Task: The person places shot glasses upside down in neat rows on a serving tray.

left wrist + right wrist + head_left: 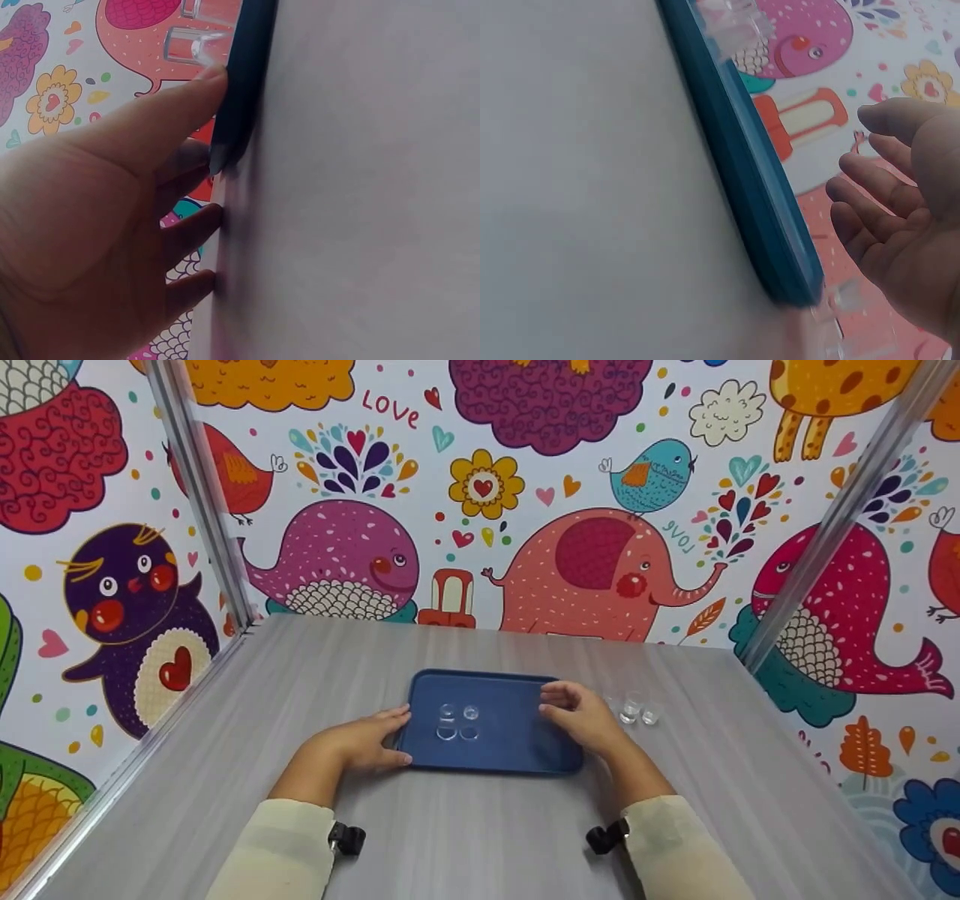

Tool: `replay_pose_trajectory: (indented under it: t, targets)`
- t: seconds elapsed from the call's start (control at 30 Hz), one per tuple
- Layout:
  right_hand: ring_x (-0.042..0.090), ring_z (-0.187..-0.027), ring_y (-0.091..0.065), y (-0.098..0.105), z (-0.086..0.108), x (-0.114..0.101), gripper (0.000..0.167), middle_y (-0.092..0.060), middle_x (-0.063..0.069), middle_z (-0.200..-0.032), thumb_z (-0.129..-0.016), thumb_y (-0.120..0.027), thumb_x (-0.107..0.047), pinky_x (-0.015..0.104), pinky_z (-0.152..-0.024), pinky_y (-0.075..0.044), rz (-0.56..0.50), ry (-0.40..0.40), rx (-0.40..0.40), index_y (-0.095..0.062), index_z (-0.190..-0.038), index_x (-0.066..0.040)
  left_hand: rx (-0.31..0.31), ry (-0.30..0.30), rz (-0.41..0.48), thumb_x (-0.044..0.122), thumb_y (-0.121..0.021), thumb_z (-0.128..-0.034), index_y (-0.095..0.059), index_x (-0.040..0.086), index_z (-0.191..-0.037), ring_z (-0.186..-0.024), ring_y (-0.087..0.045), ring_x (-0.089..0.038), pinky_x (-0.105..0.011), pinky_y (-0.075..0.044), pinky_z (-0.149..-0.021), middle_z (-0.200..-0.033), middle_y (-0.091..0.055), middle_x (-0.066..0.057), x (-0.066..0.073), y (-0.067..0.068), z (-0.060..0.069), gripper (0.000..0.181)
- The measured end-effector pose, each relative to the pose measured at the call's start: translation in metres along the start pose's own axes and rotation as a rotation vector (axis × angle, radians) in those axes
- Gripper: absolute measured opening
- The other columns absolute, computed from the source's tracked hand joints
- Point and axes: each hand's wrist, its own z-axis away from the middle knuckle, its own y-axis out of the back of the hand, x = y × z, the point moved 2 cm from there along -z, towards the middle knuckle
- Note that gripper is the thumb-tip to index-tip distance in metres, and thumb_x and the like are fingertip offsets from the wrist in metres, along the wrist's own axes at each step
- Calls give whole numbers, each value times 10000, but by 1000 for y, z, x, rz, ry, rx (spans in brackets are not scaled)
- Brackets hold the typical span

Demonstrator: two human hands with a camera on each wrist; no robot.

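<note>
We are judging the work part-done, clear cups (471, 712) standing on the blue tray (517, 750) toward the far edge of the bench (465, 840), outlying cups (630, 712) remaining off it rightward, the left hand (366, 741) loosely touching the tray, the right hand (581, 720) empty.

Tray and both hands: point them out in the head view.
Blue tray (508, 724), head view: bare middle of its floor.
Left hand (365, 742), head view: its middle.
Right hand (586, 721), head view: its middle.

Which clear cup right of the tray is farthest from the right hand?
The rightmost cup: the others there stand to its left, closer to the right hand.
</note>
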Motion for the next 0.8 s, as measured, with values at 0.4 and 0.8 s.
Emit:
replay_pose_trajectory:
  t: [0.4, 0.8]
  targets:
    - [276, -1235, -704, 36, 4, 6, 432, -709, 163, -1402, -996, -774, -259, 402, -1058, -607, 5, -90, 76, -668, -1389, -113, 5, 2, 3, 439, -769, -981, -360, 118, -1681, -1661, -250, -383, -598, -246, -1337, -1800, -260, -21, 2, 0, 0, 872]
    - [310, -1426, -583, 103, 19, 31, 626, -590, 133, -1554, -994, -754, -445, 490, -1182, -522, 36, -213, 180, -551, -1523, -179, 6, -11, 3, 416, -779, -976, -370, 88, -1672, -1657, -259, -392, -603, -252, -1333, -1795, -271, -50, 2, 0, 2, 871]
